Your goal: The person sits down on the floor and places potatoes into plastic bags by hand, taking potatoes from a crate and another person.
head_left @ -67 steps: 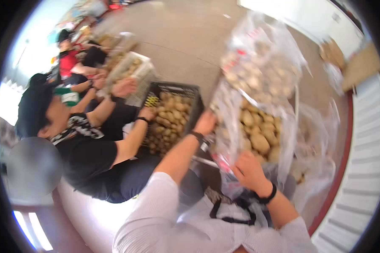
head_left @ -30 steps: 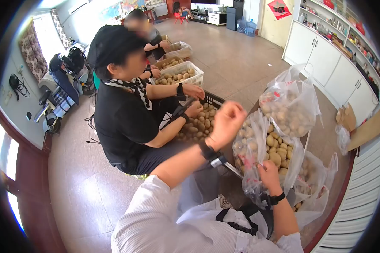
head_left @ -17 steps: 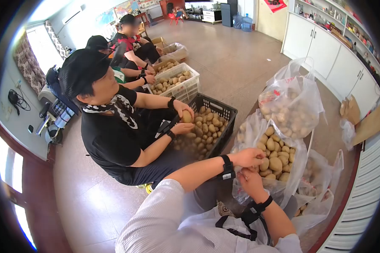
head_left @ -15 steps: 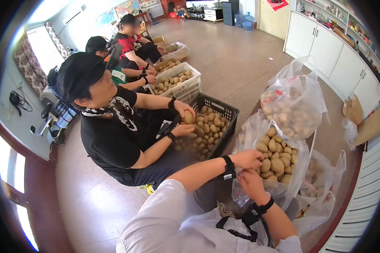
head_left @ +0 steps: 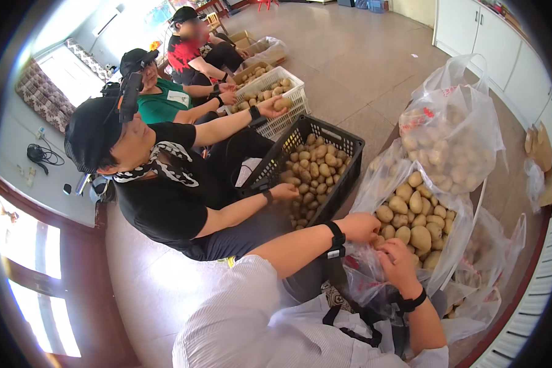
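Observation:
My left hand (head_left: pixel 360 227) is closed at the near left side of an open clear plastic bag (head_left: pixel 451 270) full of potatoes (head_left: pixel 420 236). Just below it, my right hand (head_left: pixel 400 264) is closed too, its fingertips close to the left hand's. A tan patch like a potato shows between them, but what either hand grips is hidden by the fingers. Crumpled plastic of the bag hangs under both wrists.
Behind the open bag stands another bag of potatoes (head_left: pixel 451 138); more bagged ones lie at right. To my left, a co-worker (head_left: pixel 159 178) sits at a black crate (head_left: pixel 352 161) of potatoes, holding one. Farther back, two people sit by a white crate (head_left: pixel 295 101).
The view has turned, so the scene sits differently. The nearest co-worker has stretched one hand with a potato toward the white crate and lowered the other into the black crate. My hands stay close together.

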Available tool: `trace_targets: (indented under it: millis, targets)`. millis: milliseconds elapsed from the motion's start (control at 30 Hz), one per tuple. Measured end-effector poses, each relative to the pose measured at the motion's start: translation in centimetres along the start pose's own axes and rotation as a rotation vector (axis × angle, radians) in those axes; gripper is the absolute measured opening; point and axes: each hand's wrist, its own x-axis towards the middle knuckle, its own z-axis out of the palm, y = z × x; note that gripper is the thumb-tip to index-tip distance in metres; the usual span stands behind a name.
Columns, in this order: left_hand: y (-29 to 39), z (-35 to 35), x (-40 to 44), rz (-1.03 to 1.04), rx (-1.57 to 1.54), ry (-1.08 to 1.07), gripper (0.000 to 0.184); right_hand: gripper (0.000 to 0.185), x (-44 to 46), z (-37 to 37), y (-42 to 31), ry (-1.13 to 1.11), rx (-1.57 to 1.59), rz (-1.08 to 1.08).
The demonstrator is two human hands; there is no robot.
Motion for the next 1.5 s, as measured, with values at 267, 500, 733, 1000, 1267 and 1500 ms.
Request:
trace_targets:
  millis: [267,500,733,1000,1267,1500]
  targets:
    - [0.0,-0.2,-0.2,-0.030,-0.025,-0.098,0.017,0.025,-1.6,-1.8,4.1,0.154,-0.399,0.146]
    - [1.3,0.5,-0.7,0.040,0.145,-0.007,0.019,0.044,-2.8,-1.0,3.9,0.140,-0.596,0.161]
    - [1.7,2.0,-1.3,0.121,0.199,0.134,0.020,0.053,-4.7,-0.9,3.7,0.090,-0.821,0.289]
    - [3.6,1.9,-2.4,0.131,0.066,0.262,0.017,0.060,-5.2,-0.6,2.6,0.021,-0.731,0.486]
    - [5.2,1.3,-3.1,0.122,-0.164,0.393,0.020,0.060,-6.1,-0.2,4.6,0.090,-0.555,0.435]
    - [5.8,3.0,-2.5,-0.002,-0.664,0.366,0.035,0.049,-6.3,-2.1,5.8,0.336,-0.218,0.363]
